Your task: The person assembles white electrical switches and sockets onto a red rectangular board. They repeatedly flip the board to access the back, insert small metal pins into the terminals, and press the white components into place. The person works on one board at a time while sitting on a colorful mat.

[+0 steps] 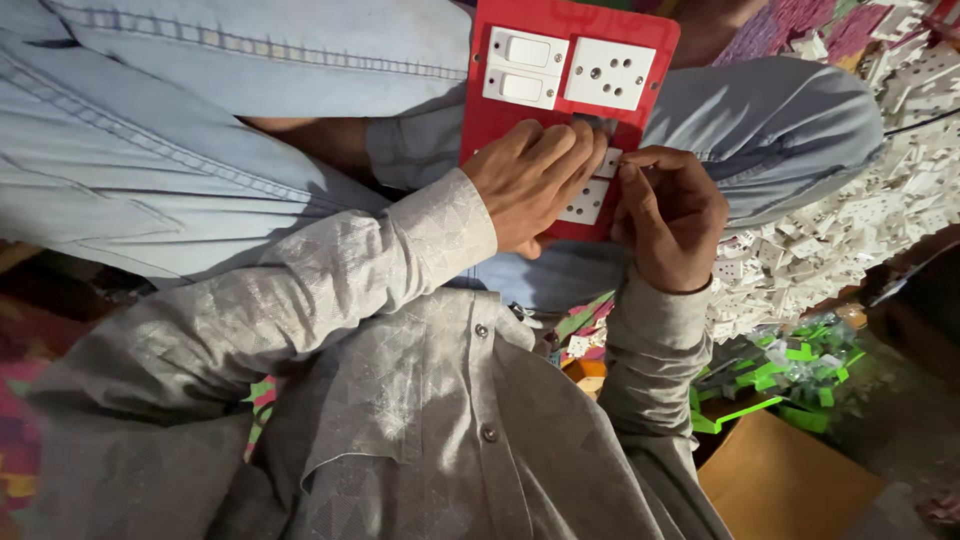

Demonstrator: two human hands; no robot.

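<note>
A red switchboard plate (pixel 500 110) rests on a lap in light blue jeans (pixel 200 130). Its upper part carries two white rocker switches (pixel 525 67) and a white socket (pixel 610 73). Lower down sits another white socket module (pixel 585 203), partly hidden by fingers. My left hand (pixel 530 185) lies across the plate with its fingers curled over this module's top edge. My right hand (pixel 675 215) pinches the module's right side with fingertips and thumb. Both hands touch each other over it. Grey patterned sleeves cover both arms.
A large heap of loose white socket and switch parts (pixel 850 230) fills the right side. Below it lies a clear bag of green plastic pieces (pixel 790 375) beside a brown cardboard box (pixel 790 480). A colourful mat (pixel 590 320) shows under the lap.
</note>
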